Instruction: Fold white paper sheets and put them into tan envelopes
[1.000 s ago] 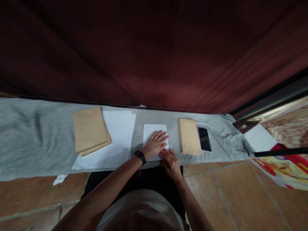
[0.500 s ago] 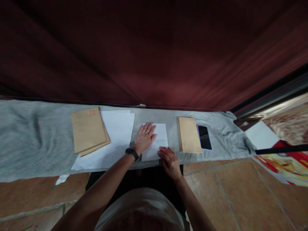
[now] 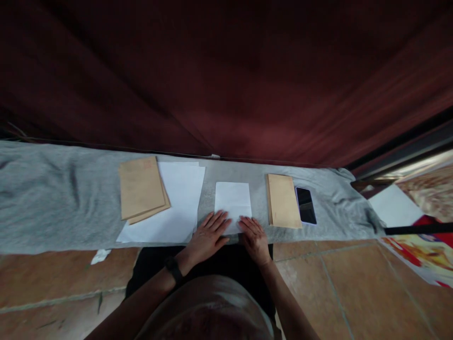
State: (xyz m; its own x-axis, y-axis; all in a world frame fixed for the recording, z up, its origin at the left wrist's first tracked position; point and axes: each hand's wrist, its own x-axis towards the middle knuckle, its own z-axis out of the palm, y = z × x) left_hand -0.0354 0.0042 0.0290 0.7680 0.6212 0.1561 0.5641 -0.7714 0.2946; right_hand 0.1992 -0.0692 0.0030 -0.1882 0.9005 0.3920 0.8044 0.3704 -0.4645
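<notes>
A folded white sheet of paper (image 3: pixel 232 196) lies flat on the grey cloth in front of me, a faint crease across it. My left hand (image 3: pixel 208 233), a dark band on its wrist, rests at the paper's near left corner with fingers stretched out. On the near right corner lies my right hand (image 3: pixel 255 238), its fingers extended and laid flat. Neither hand grips anything. Left of the paper, larger white sheets (image 3: pixel 184 198) are partly covered by brown envelopes (image 3: pixel 139 189). A stack of brown envelopes (image 3: pixel 285 200) sits to the right.
A phone (image 3: pixel 306 205) lies beside the right envelopes. Grey cloth (image 3: pixel 53 198) covers the long, narrow surface. A dark red curtain-like sheet (image 3: pixel 226 85) rises behind it. A dark bar (image 3: pixel 417 229) and a colourful printed box (image 3: pixel 421 252) are at the far right.
My left hand has moved from the paper's upper left down to its near edge, uncovering the paper. The right hand stays at the near right corner. The view has shifted slightly.
</notes>
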